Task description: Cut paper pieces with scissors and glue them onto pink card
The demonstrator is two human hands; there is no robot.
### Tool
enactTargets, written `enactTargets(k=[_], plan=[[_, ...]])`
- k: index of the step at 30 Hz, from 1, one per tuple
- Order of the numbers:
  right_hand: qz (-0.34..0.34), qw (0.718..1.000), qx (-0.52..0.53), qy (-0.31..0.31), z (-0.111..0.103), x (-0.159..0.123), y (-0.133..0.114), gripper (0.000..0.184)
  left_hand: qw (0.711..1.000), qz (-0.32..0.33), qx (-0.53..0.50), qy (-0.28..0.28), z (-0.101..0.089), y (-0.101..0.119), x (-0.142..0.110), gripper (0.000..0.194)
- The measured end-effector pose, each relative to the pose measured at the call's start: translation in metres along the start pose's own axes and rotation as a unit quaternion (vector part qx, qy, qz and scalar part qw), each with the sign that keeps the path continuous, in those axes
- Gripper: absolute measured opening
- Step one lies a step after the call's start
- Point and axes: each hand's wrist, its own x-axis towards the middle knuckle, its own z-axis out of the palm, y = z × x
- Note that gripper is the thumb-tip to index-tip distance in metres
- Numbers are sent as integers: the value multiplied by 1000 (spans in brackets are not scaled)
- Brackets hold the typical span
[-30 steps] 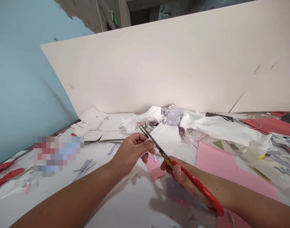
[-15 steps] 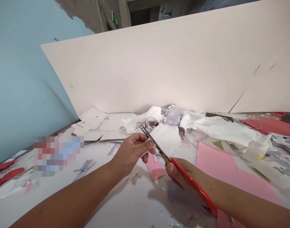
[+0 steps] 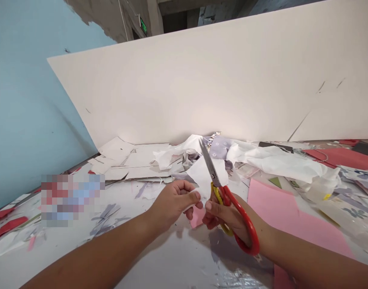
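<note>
My right hand [image 3: 224, 212] holds a pair of scissors [image 3: 212, 170] by its red and yellow handles. The blades are together and point up and slightly left. Close beside it on the left, my left hand [image 3: 179, 202] has thumb and fingers pinched on a small piece of white paper, mostly hidden by the fingers. The fingertips of both hands nearly meet. Behind the scissors lies a white sheet [image 3: 199, 174], partly covered by the blades and my right hand. A small pink paper piece [image 3: 197, 218] lies under the hands.
Pink sheets [image 3: 280, 204] spread to the right. White crumpled material [image 3: 280, 160] and a purple patterned piece [image 3: 218, 148] lie at the back, before a white upright panel [image 3: 184, 92]. Grey-white cardboard [image 3: 144, 156] sits at back left. Red paper [image 3: 346, 157] is far right.
The scissors have swung upright and away from the left hand's fingers, and their blades have closed. My right hand has turned and its fingertips are nearer the left hand.
</note>
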Motion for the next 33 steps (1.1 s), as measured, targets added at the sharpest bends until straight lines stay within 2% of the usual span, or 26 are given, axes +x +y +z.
enactTargets(k=[3, 8, 14, 23, 27, 30, 33], plan=[[-10, 998, 66, 3, -1, 6, 8, 31, 999, -5, 18, -30, 5, -6, -1, 30], [-7, 996, 88, 26, -4, 10, 22, 22, 998, 4, 25, -52, 5, -11, -1, 27], [-14, 996, 68, 48, -2, 10, 23, 17, 998, -27, 32, -39, 7, -17, -2, 25], [-34, 993, 99, 58, -1, 10, 32, 13, 997, -51, -44, -43, 10, -24, -5, 26], [-34, 992, 103, 63, -2, 11, 30, 10, 999, -42, -31, -8, 9, -24, -4, 26], [-24, 994, 95, 53, -5, 11, 27, 20, 999, -1, -4, 43, 6, -19, -3, 25], [-42, 998, 35, 38, -9, 7, 20, 32, 995, 58, 25, 74, 2, -7, -2, 23]])
